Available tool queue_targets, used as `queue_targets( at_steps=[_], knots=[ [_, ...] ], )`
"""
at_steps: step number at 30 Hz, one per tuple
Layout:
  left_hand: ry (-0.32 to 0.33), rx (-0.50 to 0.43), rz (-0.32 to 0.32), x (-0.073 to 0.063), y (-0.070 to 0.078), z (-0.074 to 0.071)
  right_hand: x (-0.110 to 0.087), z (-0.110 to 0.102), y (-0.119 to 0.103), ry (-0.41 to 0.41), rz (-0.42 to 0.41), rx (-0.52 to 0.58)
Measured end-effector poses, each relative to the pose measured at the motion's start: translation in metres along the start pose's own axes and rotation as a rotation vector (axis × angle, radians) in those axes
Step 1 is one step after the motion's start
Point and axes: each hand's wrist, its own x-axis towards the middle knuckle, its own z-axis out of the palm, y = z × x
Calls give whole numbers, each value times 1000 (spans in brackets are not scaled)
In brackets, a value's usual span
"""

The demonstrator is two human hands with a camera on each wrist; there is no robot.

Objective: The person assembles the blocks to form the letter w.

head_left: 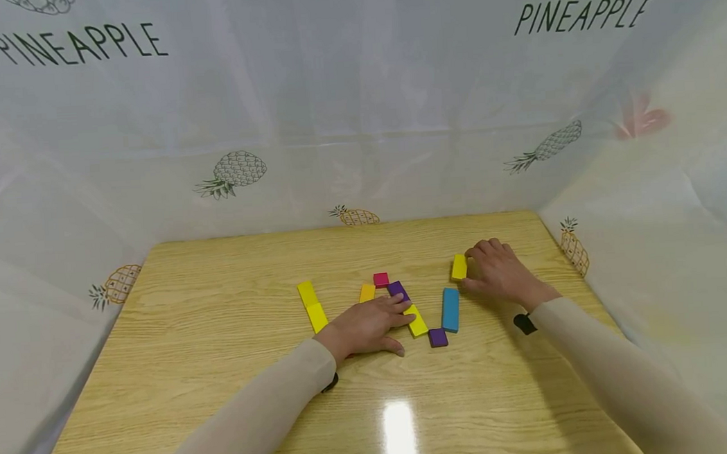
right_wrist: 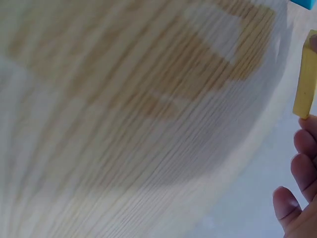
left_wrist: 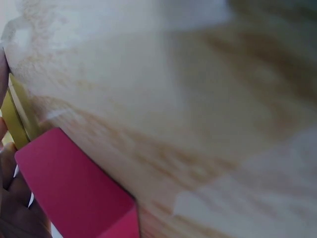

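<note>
In the head view my right hand (head_left: 497, 271) pinches a yellow block (head_left: 459, 268) between thumb and fingertips, at the right of a zigzag of blocks. The right wrist view catches this yellow block (right_wrist: 305, 79) at its right edge. My left hand (head_left: 369, 324) lies low over the zigzag with fingers extended; the fingertips are at a purple block (head_left: 399, 291) and a yellow block (head_left: 416, 321) set end to end. Right of these lie a small purple block (head_left: 437, 338) and an upright-running blue block (head_left: 450, 310). Under the left hand a pink block (left_wrist: 79, 188) shows in the left wrist view.
Left of the left hand, two yellow blocks (head_left: 312, 306) form a slanted line. An orange block (head_left: 367, 293) and a small red block (head_left: 381, 279) sit just beyond that hand. The wooden table (head_left: 216, 277) meets a pineapple-print curtain (head_left: 310, 175) at its back and sides.
</note>
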Motion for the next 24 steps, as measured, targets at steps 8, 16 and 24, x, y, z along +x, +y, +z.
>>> queue_targets(
  at_steps=[8,16,24],
  knots=[
    [-4,25,3,2,0,3,12,4,-2,-86,18,2],
    [8,22,12,2,-2,4,15,11,-1,-139,30,18],
    [12,2,14,1,-4,3,15,13,0,-118,10,41]
  ],
)
